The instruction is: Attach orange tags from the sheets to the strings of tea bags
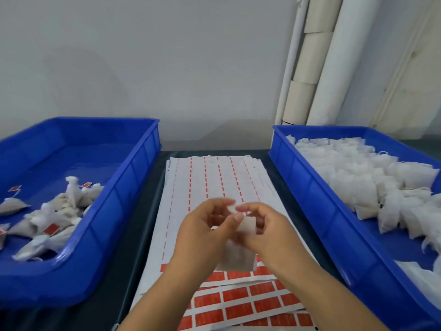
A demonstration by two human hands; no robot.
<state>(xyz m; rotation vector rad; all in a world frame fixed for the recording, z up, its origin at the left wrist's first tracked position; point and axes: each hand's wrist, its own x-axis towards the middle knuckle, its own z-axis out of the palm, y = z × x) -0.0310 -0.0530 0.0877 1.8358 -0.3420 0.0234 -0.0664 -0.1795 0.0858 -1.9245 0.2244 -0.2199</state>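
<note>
Both hands, left hand (202, 225) and right hand (265, 228), pinch one tea bag (238, 255) hanging between them over the tag sheets (238, 304), whose orange tags lie just below toward the person.

Light is looking soft and even, a bit dim w/ cool blue tint, no hard shadows. Small glare is showing on the near rim of the left blue tray (64, 255). Both hands are blurring slightly. Wide-angle lens is bending tray edges and the wall pipes (334, 68).
</note>
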